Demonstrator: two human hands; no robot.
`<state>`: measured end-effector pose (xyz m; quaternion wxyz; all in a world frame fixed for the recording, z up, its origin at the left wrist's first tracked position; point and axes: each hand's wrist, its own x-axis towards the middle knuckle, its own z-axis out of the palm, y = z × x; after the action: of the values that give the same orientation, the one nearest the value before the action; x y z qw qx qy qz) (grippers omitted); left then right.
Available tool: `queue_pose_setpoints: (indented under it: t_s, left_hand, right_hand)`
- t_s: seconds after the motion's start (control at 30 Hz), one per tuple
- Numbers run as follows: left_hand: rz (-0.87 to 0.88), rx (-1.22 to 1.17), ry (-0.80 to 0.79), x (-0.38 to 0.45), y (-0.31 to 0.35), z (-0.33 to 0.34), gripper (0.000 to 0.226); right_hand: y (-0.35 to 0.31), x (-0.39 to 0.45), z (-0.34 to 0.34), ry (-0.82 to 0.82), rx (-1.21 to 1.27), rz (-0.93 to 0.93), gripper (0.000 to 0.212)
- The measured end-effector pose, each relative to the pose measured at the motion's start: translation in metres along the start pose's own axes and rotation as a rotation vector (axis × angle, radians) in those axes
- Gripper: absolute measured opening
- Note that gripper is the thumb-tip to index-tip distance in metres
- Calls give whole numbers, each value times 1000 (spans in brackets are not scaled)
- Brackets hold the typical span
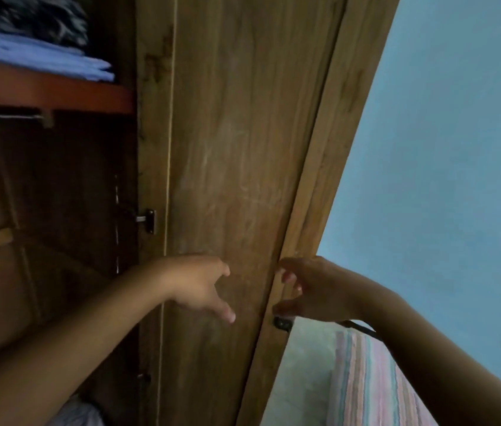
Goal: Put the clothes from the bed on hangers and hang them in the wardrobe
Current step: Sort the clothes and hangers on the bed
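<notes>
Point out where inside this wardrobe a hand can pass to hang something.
Free: the dark compartment under the orange shelf, between the rail and the latch. Crowded: the shelf top, stacked with folded clothes. The wooden door fills the middle; both hands are in front of it.

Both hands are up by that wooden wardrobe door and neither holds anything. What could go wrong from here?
The right hand has its fingers curled at the edge of the wardrobe door, so they might get pinched if it swings. The left hand hovers open in front of the panel, holding nothing. The folded clothes overhang the shelf and could slide off if bumped.
</notes>
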<state>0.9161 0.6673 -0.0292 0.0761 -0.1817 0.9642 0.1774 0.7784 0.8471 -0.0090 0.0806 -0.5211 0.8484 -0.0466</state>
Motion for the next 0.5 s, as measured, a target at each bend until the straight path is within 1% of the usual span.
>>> queue_pose_setpoints:
  t_s: [0.1, 0.23, 0.27, 0.4, 0.5]
  left_hand:
    - [-103, -64, 20, -29, -23, -6, 93]
    - [-190, -134, 60, -67, -61, -15, 76]
    - [-221, -142, 76, -76, -71, -17, 76]
    - [-362, -116, 141, -113, -113, -25, 92]
    - [-450, -119, 167, -143, -140, -32, 91]
  right_hand:
    - [-23, 25, 1, -12, -27, -98, 66]
    - [-62, 58, 4, -45, -42, -232, 68]
    - [-74, 66, 3, -54, -45, -265, 68]
    - [-121, 89, 4, -84, -56, -391, 67]
    - [-157, 99, 6, -70, -16, -455, 65]
